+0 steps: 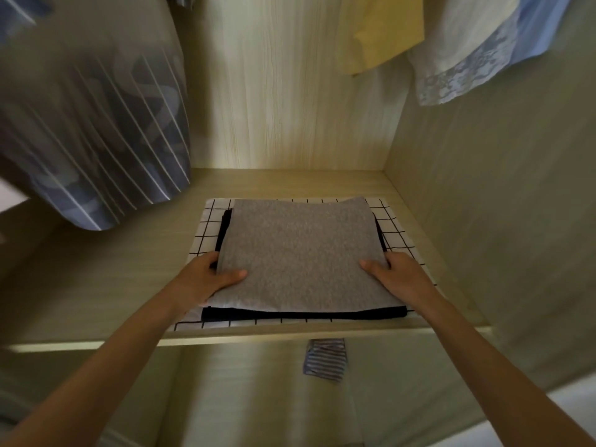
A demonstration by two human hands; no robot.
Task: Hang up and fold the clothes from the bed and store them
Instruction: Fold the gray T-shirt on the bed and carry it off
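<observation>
At the bottom of the frame, two bare forearms reach up and forward into a wardrobe. Below the shelf edge, lower centre, a small striped fabric piece [325, 359] lies in the lower compartment.

At frame centre, both hands hold the near corners of a folded grey garment [300, 253]. The left hand [211, 277] grips its left edge: thumb laid on top, fingers tucked beneath and out of sight. The right hand [395, 274] mirrors this on the right edge, thumb on top, fingers hidden under the fabric.

The grey garment rests on a folded black garment [303, 313], which lies on a white cloth with a black grid [392, 233]. This stack sits on the wooden shelf [96, 285], right of centre.

Farther up, garments hang: a blurred blue-grey striped shirt [96, 124] at upper left, a yellow garment [383, 30] at upper centre-right, and a white lace-trimmed garment [464, 56] with a blue one [541, 24] at upper right.

Step in hand, as judged: storing a folded item on the shelf stack. The next move calls for squaring the grey garment with the black one beneath, then drawing the fingers out level so the fold is not dragged forward.
</observation>
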